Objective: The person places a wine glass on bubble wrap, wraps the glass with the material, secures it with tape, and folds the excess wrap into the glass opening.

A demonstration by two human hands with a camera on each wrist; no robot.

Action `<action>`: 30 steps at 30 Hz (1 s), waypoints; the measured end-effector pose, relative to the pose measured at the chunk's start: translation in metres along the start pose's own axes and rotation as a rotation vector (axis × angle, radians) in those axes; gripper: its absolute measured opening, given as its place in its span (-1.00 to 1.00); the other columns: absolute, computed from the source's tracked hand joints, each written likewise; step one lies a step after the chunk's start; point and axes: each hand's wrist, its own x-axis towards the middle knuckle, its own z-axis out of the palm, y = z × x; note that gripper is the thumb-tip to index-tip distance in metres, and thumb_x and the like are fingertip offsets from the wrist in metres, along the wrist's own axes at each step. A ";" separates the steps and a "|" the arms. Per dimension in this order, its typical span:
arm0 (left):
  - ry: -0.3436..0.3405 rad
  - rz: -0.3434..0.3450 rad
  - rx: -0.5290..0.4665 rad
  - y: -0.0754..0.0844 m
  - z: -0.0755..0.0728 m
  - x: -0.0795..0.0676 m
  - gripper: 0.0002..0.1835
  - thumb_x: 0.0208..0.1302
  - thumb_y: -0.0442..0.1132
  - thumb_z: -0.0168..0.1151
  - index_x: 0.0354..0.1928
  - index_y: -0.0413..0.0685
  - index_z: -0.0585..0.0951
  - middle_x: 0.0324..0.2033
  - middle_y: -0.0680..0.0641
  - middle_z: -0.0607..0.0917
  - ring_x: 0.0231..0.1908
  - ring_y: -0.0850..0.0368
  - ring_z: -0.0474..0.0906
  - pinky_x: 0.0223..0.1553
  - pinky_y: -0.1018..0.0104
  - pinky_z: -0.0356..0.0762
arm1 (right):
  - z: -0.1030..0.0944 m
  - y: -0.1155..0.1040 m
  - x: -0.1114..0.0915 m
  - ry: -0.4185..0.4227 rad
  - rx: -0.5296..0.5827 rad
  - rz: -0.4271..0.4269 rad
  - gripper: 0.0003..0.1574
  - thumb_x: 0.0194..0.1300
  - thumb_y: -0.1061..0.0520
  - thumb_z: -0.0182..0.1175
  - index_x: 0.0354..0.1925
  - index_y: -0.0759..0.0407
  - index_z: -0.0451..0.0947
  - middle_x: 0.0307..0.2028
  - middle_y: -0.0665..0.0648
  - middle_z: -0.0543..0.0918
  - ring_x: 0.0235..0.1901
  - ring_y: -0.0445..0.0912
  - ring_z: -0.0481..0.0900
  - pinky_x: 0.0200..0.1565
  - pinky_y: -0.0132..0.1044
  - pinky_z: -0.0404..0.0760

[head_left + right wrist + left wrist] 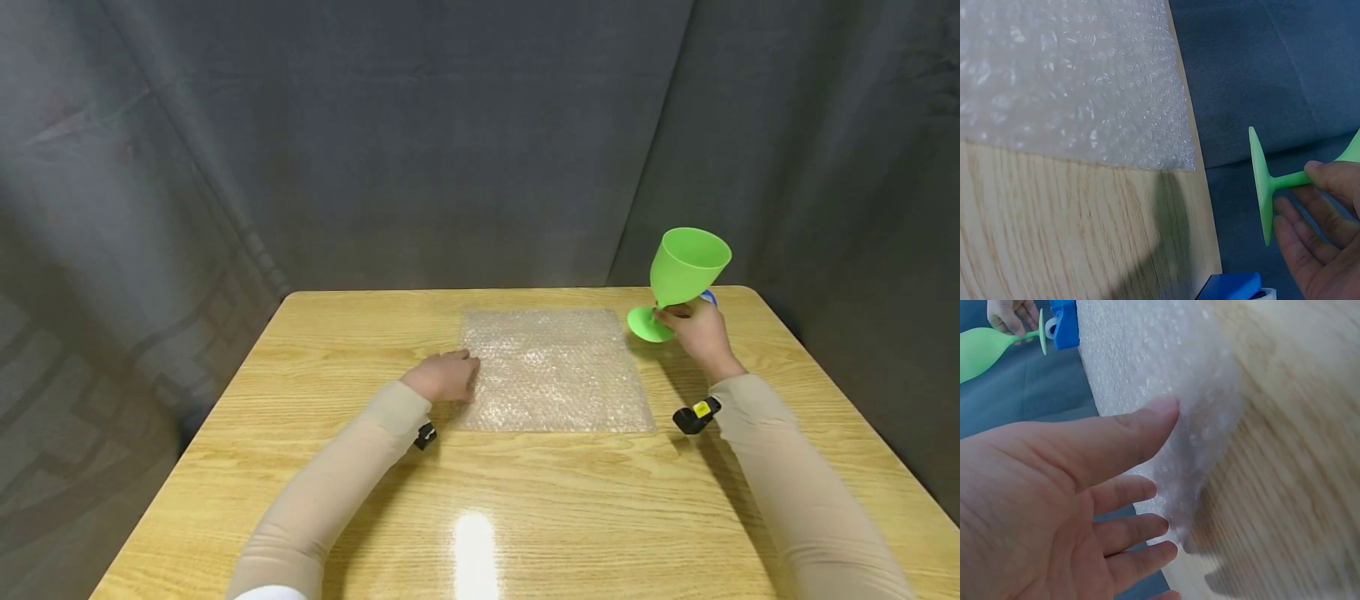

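Observation:
A flat sheet of bubble wrap lies on the wooden table. At its left edge is my left hand, thumb and fingers apart and loosely bent. In the left wrist view the thumb overlaps the bubble wrap, but whether it touches cannot be told. My right hand holds a green plastic goblet by the stem, above the table beyond the sheet's right side. The goblet tilts a little to the right, and its round foot shows in the right wrist view.
Behind the right hand, near the table's far right corner, stands a blue object with a white ring, perhaps a tape dispenser. The wooden table ends at a dark grey curtain hanging along its back and sides.

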 end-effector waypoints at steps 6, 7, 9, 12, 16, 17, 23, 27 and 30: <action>0.150 0.098 0.042 -0.006 -0.003 0.000 -0.50 0.40 -0.11 0.15 0.29 -0.17 0.40 0.28 -0.25 0.44 0.30 -0.15 0.35 0.28 0.02 0.37 | 0.002 -0.001 -0.001 0.002 0.012 -0.026 -0.55 0.36 0.12 0.19 0.07 0.44 0.45 -0.02 0.43 0.58 -0.17 -0.25 0.46 -0.21 -0.58 0.39; 0.202 0.117 0.046 -0.007 -0.003 0.000 -0.58 0.41 -0.17 0.14 0.22 -0.19 0.45 0.19 -0.25 0.52 0.21 -0.15 0.45 0.21 0.05 0.47 | 0.002 -0.001 -0.001 0.002 0.014 -0.029 -0.55 0.36 0.13 0.19 0.07 0.44 0.44 -0.02 0.43 0.57 -0.15 -0.21 0.46 -0.19 -0.56 0.39; 0.288 0.142 0.032 -0.009 -0.004 0.000 -0.73 0.40 -0.27 0.12 0.08 -0.20 0.54 -0.01 -0.22 0.63 0.01 -0.10 0.58 0.03 0.13 0.59 | 0.003 0.000 0.000 0.001 0.017 -0.034 -0.54 0.36 0.14 0.19 0.08 0.45 0.44 -0.01 0.43 0.57 -0.15 -0.20 0.46 -0.18 -0.53 0.40; 0.318 0.167 -0.002 -0.013 -0.004 -0.001 -0.91 0.32 -0.42 0.12 -0.20 -0.18 0.59 -0.30 -0.11 0.63 -0.29 0.06 0.57 -0.22 0.25 0.62 | 0.004 0.001 0.000 -0.004 0.024 -0.036 -0.54 0.36 0.14 0.19 0.08 0.46 0.43 -0.01 0.44 0.57 -0.17 -0.28 0.42 -0.15 -0.48 0.41; 0.258 0.166 -0.044 -0.017 -0.003 0.001 -0.87 0.23 -0.51 0.11 -0.40 -0.16 0.56 -0.48 -0.04 0.57 -0.45 0.17 0.41 -0.33 0.31 0.53 | 0.004 0.002 0.001 -0.012 0.033 -0.038 -0.53 0.37 0.15 0.18 0.09 0.47 0.42 0.00 0.45 0.56 -0.16 -0.26 0.45 -0.13 -0.46 0.42; 0.237 0.158 -0.057 -0.018 -0.002 0.001 -0.86 0.23 -0.50 0.13 -0.43 -0.16 0.55 -0.50 -0.04 0.56 -0.46 0.16 0.38 -0.33 0.30 0.52 | 0.004 0.002 0.001 -0.013 0.034 -0.036 -0.53 0.37 0.15 0.18 0.10 0.47 0.42 0.01 0.45 0.55 -0.15 -0.25 0.46 -0.13 -0.47 0.42; 0.138 0.103 -0.097 -0.021 0.002 0.003 -0.88 0.18 -0.41 0.28 -0.46 -0.12 0.55 -0.45 -0.03 0.61 -0.37 0.11 0.50 -0.18 0.25 0.56 | 0.004 0.001 0.000 -0.020 0.039 -0.026 -0.51 0.38 0.15 0.16 0.12 0.48 0.40 0.03 0.47 0.54 0.00 0.13 0.52 -0.07 -0.34 0.48; 0.119 0.075 -0.115 -0.019 0.001 0.003 -0.89 0.17 -0.41 0.30 -0.45 -0.12 0.57 -0.40 -0.04 0.66 -0.32 0.10 0.56 -0.13 0.24 0.58 | 0.005 -0.003 0.000 -0.027 0.026 -0.022 -0.52 0.37 0.12 0.17 0.08 0.48 0.43 0.00 0.48 0.57 -0.04 0.08 0.54 -0.18 -0.54 0.44; 0.101 0.047 -0.131 -0.018 0.000 0.003 -0.90 0.19 -0.40 0.30 -0.43 -0.12 0.58 -0.37 -0.05 0.67 -0.31 0.09 0.56 -0.12 0.23 0.58 | 0.008 -0.010 0.000 -0.059 0.009 -0.030 -0.52 0.37 0.08 0.18 0.06 0.46 0.44 -0.04 0.48 0.60 -0.09 0.01 0.55 -0.28 -0.64 0.40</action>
